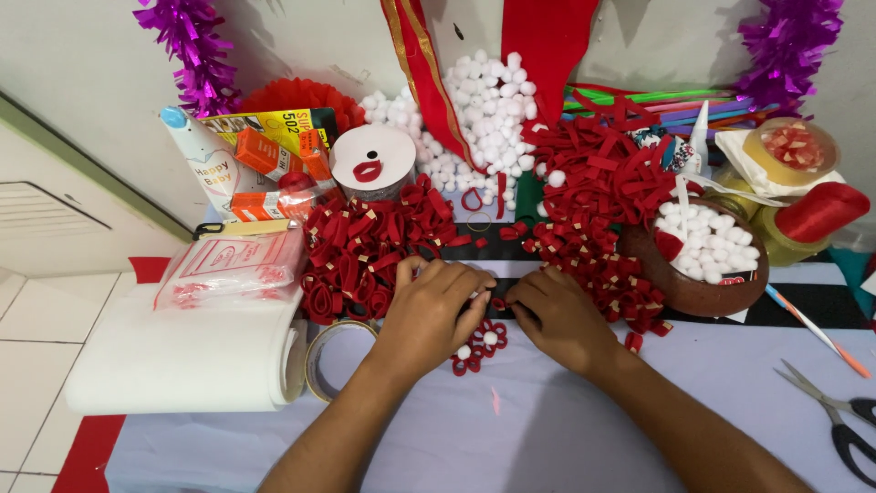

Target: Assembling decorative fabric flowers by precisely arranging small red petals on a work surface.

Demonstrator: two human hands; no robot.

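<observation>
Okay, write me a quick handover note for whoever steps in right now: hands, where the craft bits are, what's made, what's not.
Left hand and right hand: both knuckles-up, fingertips meeting over a small red loop piece; the grip itself is hidden.
Just below them: two red felt flowers with white pompom centres, finished-looking.
Red felt loops piled behind the left hand, more behind the right.
Brown bowl of white pompoms on the right; scissors far right; tape roll by the left wrist.
Left: many loose loops not made up.
</observation>
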